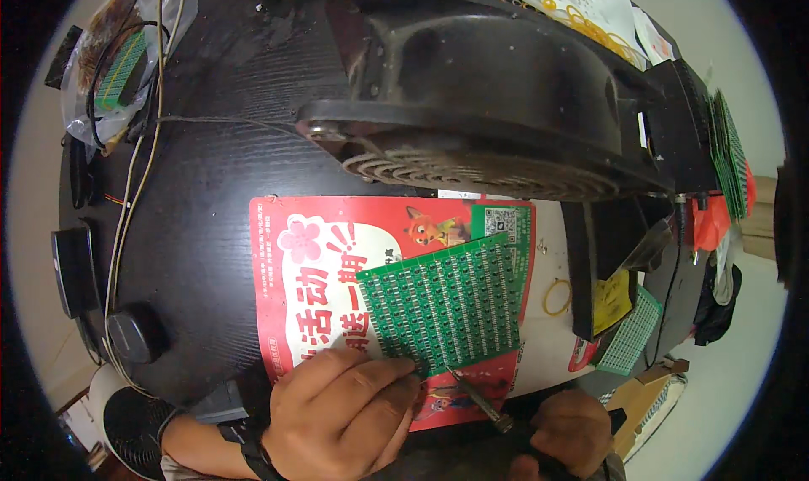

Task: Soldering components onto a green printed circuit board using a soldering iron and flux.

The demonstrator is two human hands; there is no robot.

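A green circuit board panel, covered in rows of small parts, lies tilted on a red and white printed sheet. My left hand is closed at the panel's near left corner, its fingertips pinching that edge. Any finer thing between those fingers is hidden. A soldering iron reaches in from the lower right, its metal tip touching or just over the panel's near edge. My right hand is curled beside the iron's rear end; its handle is lost in the dark, but the hand appears to grip it.
A large black fan stands just beyond the sheet. More green boards stand at the far right and lean at the near right. Cables run down the left side, past a plastic bag. A rubber band lies right of the panel.
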